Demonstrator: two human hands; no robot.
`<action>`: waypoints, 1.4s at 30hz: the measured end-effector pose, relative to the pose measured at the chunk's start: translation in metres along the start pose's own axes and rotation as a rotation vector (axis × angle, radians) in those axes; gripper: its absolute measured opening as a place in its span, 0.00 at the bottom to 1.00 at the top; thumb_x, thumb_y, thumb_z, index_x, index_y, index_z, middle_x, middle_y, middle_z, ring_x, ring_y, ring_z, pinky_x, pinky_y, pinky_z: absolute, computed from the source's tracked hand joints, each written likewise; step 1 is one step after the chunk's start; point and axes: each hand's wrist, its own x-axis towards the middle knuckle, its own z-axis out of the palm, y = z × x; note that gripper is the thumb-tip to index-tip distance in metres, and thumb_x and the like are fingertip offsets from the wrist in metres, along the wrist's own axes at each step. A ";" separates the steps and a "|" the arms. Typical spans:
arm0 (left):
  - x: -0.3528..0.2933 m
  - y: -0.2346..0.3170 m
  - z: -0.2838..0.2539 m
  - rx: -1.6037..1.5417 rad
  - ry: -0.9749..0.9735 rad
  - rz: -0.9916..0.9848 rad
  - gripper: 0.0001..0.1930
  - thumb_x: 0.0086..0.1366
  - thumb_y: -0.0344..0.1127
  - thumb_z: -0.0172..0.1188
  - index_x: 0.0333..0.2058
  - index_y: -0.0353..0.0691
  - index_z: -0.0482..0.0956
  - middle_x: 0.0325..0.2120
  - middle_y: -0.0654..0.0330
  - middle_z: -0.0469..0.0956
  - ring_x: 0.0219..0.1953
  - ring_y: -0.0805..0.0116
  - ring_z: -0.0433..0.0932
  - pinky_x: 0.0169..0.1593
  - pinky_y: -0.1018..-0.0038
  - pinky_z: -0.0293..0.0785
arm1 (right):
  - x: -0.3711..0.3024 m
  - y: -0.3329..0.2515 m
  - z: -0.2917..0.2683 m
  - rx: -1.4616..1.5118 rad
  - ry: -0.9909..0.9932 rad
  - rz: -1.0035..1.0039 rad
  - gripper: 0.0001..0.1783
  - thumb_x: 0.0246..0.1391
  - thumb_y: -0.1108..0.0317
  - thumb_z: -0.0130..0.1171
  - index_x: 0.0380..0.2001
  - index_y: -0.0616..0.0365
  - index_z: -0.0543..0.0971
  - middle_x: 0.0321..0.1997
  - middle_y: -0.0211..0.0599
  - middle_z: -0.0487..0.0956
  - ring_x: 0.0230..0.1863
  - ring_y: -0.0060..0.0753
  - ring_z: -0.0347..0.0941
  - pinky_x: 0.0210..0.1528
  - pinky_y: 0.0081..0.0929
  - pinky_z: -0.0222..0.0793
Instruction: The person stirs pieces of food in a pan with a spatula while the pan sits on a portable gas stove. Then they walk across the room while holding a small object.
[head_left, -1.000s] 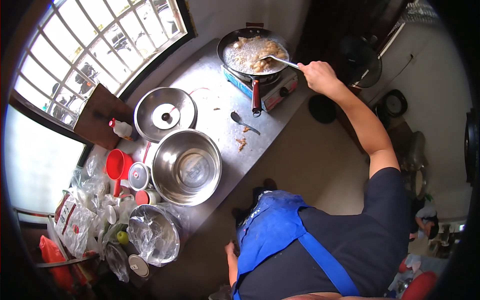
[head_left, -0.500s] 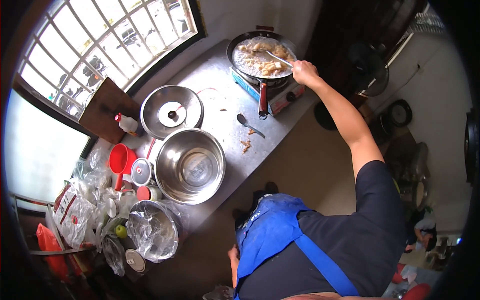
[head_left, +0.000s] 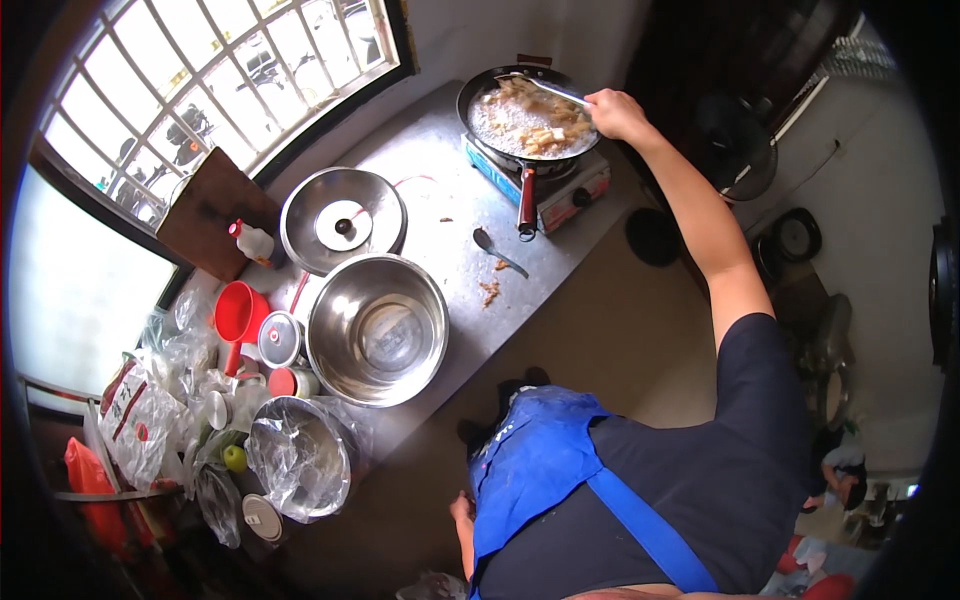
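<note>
At the far end of the counter, my right hand (head_left: 617, 115) is closed around the handle of a long metal cooking utensil (head_left: 562, 93). Its head is in the pan, so its shape cannot be made out. The black frying pan (head_left: 462, 112) has a dark red-brown handle pointing toward me and holds bubbling pale liquid with light brown pieces of food (head_left: 545, 135). Beneath it is a portable gas stove (head_left: 575, 200). My left hand (head_left: 461, 507) hangs low beside the blue apron (head_left: 545, 450), away from the counter; its fingers are too small and partly hidden to read.
On the metal counter (head_left: 430, 215) lie a dark spoon (head_left: 484, 240) and food scraps (head_left: 490, 293). Left of them are a steel bowl (head_left: 378, 330), a steel lid (head_left: 343, 220), a red dipper (head_left: 240, 310), a bottle (head_left: 252, 243), jars and plastic bags. A barred window (head_left: 230, 90) is behind.
My right hand has moved slightly up and away, carrying the utensil toward the pan's far side. The food has shifted within the liquid. My left hand stays low by the apron.
</note>
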 end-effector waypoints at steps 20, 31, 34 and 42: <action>0.015 -0.009 0.000 0.282 0.004 0.120 0.18 0.69 0.41 0.63 0.27 0.30 0.83 0.21 0.59 0.79 0.24 0.66 0.75 0.31 0.64 0.71 | -0.071 0.041 -0.034 -0.253 -0.115 -0.320 0.20 0.65 0.62 0.56 0.58 0.50 0.80 0.40 0.48 0.84 0.44 0.55 0.80 0.46 0.47 0.76; -0.025 0.082 0.016 0.309 -0.162 0.202 0.14 0.71 0.40 0.62 0.29 0.38 0.81 0.15 0.64 0.73 0.12 0.72 0.67 0.16 0.73 0.59 | -0.110 0.037 -0.129 -0.183 -0.210 -0.122 0.17 0.63 0.61 0.60 0.53 0.47 0.85 0.39 0.45 0.85 0.44 0.49 0.81 0.47 0.40 0.75; -0.036 0.109 0.037 0.329 -0.245 0.213 0.11 0.71 0.39 0.61 0.36 0.36 0.81 0.15 0.62 0.74 0.13 0.72 0.69 0.16 0.73 0.61 | -0.104 0.051 -0.100 -0.240 -0.184 -0.194 0.15 0.62 0.62 0.60 0.51 0.48 0.86 0.39 0.47 0.85 0.43 0.54 0.81 0.46 0.46 0.76; -0.093 0.152 0.100 0.626 -0.022 0.626 0.15 0.68 0.42 0.64 0.43 0.34 0.84 0.25 0.51 0.85 0.19 0.63 0.81 0.26 0.66 0.76 | -0.068 0.058 -0.014 -0.225 -0.036 -0.371 0.14 0.64 0.64 0.56 0.46 0.57 0.85 0.33 0.52 0.84 0.37 0.58 0.82 0.41 0.51 0.78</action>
